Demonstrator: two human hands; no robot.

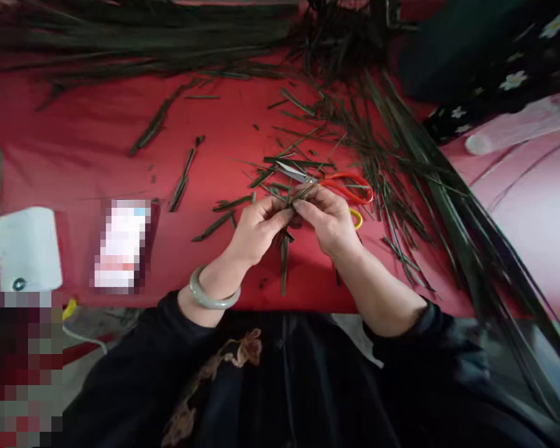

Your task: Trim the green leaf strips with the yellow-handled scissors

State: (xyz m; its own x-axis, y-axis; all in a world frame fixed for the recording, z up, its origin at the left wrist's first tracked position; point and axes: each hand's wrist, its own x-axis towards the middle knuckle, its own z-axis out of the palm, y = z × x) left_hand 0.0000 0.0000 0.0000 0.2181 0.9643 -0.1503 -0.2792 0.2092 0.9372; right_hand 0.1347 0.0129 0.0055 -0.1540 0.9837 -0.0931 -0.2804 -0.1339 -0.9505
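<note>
Red tabletop point(242, 124) stretches beneath the left hand point(256, 229) and right hand point(327, 219), which both pinch narrow leaf strips point(288, 200). These look dark green, thin and crossed, caught where the two hands nearly meet. Red-handled scissors point(325, 182) lie just beyond the right hand; long dark leaves point(432, 165) trail to its right.

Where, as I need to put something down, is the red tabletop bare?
Two patches look bare: between the phone and the dark bundle beyond it, and between the phone and the bracelet. Crowded: around the scissors by the right hand, and rightward among loose strips.
</note>
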